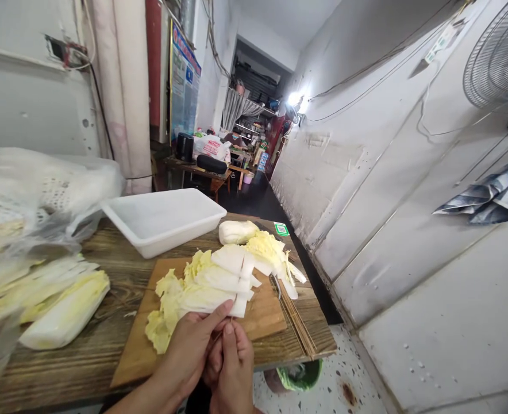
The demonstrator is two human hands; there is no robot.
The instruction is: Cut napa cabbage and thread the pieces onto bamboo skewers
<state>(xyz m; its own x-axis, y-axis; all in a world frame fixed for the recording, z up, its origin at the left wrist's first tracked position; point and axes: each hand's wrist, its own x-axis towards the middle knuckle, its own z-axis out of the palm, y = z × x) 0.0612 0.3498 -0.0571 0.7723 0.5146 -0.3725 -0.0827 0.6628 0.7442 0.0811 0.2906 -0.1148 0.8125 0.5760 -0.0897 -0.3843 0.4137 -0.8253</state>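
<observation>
A wooden cutting board [262,316] lies on the wooden table [85,356]. On the board lies a napa cabbage [197,290], partly cut into white and yellow pieces [271,256]. My left hand [189,351] presses its fingers on the near end of the cabbage and holds it down. My right hand [233,365] sits just to the right of it, closed round what looks like a knife handle. A thin blade [237,296], seen edge-on, runs from that hand into the white stalks.
A white plastic tub [163,221] stands behind the board, with a cabbage stump [237,232] beside it. More cabbage halves [60,305] and a bagged basket [30,195] lie at left. Thin sticks [297,319] rest along the table's right edge; a green bucket [299,375] stands below, with a white wall to the right.
</observation>
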